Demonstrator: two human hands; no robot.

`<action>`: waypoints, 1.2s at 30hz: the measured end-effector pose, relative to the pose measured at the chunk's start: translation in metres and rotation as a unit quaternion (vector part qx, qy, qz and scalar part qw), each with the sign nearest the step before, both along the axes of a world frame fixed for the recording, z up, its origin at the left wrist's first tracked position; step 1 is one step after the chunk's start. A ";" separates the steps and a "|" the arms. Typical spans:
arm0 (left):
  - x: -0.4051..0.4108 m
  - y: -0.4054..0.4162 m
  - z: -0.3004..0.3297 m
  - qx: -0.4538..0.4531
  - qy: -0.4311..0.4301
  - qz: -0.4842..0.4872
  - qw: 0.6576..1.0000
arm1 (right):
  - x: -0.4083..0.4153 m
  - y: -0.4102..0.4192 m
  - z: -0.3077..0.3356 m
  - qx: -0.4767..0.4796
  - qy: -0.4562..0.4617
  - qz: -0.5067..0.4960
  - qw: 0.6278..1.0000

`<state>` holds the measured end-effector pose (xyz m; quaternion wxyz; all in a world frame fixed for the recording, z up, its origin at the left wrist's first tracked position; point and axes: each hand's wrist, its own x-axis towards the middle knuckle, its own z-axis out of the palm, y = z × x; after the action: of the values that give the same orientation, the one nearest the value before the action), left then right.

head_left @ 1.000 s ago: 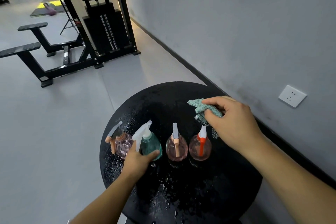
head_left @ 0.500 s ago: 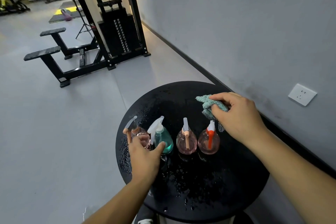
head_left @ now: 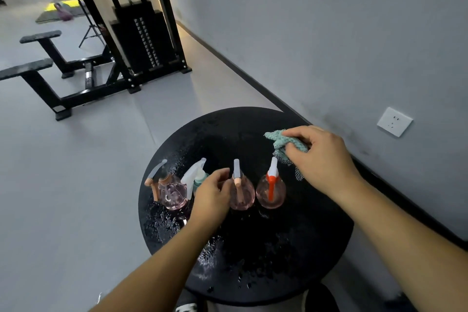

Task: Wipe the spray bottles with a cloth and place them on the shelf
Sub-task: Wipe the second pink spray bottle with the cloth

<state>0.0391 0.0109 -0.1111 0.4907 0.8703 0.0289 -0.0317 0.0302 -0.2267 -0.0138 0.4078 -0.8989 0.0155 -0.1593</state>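
The left hand covers most of the teal spray bottle, so only its white trigger head and a strip of teal neck show past the knuckles. Whether the fingers actually close around that bottle cannot be told from here; they curl over it, with the fingertips reaching toward the next bottle over. The shelf is nowhere in sight, and the person's body is cut off below the forearms.

Four small round spray bottles stand in a row on a round black surface speckled with water drops. Outside the left hand stands a clear pink bottle with a peach trigger, turned sideways. Just on the thumb side of the left hand is a pink bottle with a pale nozzle, touching or nearly touching the fingertips. Between the two hands sits a pink bottle with an orange trigger.

The right hand hangs above and just beyond that orange-trigger bottle, its fingers pinching a crumpled teal cloth. A meshy corner of the cloth dangles under the palm.

Beyond the surface stand a black weight machine and a grey wall with a white socket.
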 end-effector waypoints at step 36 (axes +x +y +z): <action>0.003 0.005 0.007 -0.070 0.029 -0.023 0.997 | 0.007 -0.016 -0.002 0.021 0.005 -0.008 1.000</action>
<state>0.0420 0.0155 -0.1036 0.5483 0.8331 0.0208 -0.0696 0.0372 -0.2424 -0.0160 0.4248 -0.8909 0.0284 -0.1580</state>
